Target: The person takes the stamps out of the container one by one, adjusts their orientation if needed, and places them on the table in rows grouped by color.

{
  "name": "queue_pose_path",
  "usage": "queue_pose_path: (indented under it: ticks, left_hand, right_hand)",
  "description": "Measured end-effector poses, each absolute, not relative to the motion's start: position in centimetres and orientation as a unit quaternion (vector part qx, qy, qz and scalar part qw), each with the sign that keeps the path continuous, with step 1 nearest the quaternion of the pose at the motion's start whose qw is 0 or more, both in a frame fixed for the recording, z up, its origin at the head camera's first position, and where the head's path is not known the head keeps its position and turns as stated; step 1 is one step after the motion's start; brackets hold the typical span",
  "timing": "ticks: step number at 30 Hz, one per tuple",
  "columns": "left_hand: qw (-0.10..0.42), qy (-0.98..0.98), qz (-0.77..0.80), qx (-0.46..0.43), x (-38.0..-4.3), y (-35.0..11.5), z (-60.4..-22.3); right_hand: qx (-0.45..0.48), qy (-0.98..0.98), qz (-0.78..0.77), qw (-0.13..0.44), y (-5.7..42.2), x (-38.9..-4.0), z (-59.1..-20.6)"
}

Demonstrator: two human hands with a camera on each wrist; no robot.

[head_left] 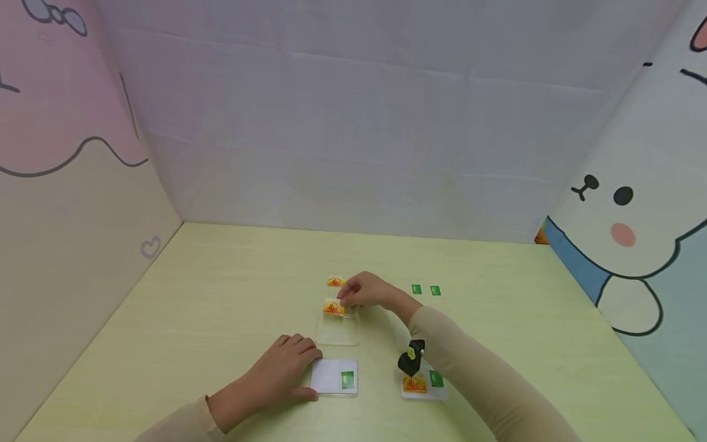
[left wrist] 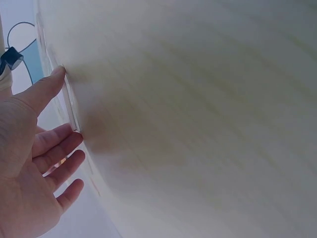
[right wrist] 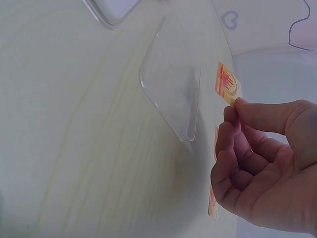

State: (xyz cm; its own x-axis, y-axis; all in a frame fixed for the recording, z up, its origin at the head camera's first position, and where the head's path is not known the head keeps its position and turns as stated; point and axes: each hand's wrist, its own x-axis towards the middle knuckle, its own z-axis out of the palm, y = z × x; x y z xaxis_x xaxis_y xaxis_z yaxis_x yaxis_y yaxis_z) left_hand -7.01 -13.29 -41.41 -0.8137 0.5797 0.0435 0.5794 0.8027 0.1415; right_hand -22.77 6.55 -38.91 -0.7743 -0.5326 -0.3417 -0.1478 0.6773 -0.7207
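Orange card (head_left: 334, 308) near clear case (head_left: 338, 333) edge

A person's right hand (right wrist: 267, 163) pinches a small orange-and-yellow printed piece (right wrist: 227, 84) between thumb and fingertip, near a clear plastic holder (right wrist: 171, 82).
The holder, its corners rounded, rests on a pale wood-grained table (right wrist: 74, 129). More orange print (right wrist: 213, 206) shows beside the curled lower fingers, which partly hide it. At the top edge, the rounded corner of a white case (right wrist: 116, 9) enters the frame; at upper right, a heart outline (right wrist: 230, 20) and a dark curving line (right wrist: 297, 29) mark the wall (right wrist: 262, 25).
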Motion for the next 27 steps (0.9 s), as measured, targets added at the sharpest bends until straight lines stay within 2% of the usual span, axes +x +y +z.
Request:
queue_pose_path:
  ticks: [27]
  left_hand:
    - [0.004, 0.950, 0.067, 0.306, -7.0, -13.2, -41.3]
  right_hand:
    - [-0.206, 0.869, -0.362, 0.269, 6.0, -23.9, -39.1]
